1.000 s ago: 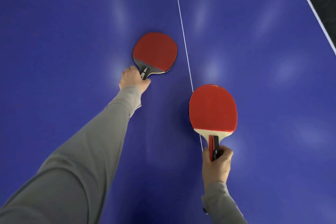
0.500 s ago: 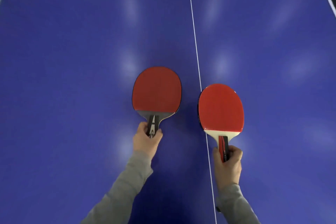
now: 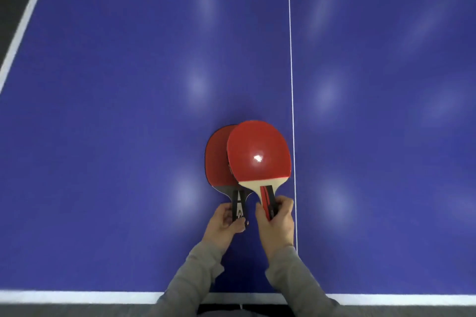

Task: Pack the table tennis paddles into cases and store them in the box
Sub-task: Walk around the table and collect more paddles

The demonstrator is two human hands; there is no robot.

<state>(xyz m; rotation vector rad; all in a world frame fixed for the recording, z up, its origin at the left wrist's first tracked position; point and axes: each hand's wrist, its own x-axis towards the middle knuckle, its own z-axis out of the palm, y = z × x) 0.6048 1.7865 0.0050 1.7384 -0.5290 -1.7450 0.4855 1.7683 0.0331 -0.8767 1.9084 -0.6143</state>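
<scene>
Two red-faced table tennis paddles lay together low in the middle of the head view, over the near part of the blue surface [image 3: 128, 136]. The paddle with the pale wooden neck [image 3: 258, 150] was uppermost, its blade overlapping the right part of the darker paddle [image 3: 215, 157], so that only a left crescent of the lower blade showed. A bright glint sat on the rubber of the upper blade. Both handles pointed toward the person, side by side and slightly splayed. The upper paddle's handle was red and black; the lower one's was black with a light stripe. The right hand [image 3: 277, 224] had its grip wrapped around the red and black handle, fingers curled over it and thumb on its left side. The left hand [image 3: 224, 224] pinched the end of the dark handle between thumb and fingers. The two hands were just beside each other, whether touching could not be told. Grey sleeves ran from both wrists down to the bottom edge. A thin white centre line [image 3: 291, 59] ran away up the surface just right of the paddles, and a broad white end line [image 3: 77, 296] crossed below the forearms. Whether the lower blade rested on the surface or hung just above it could not be told.
</scene>
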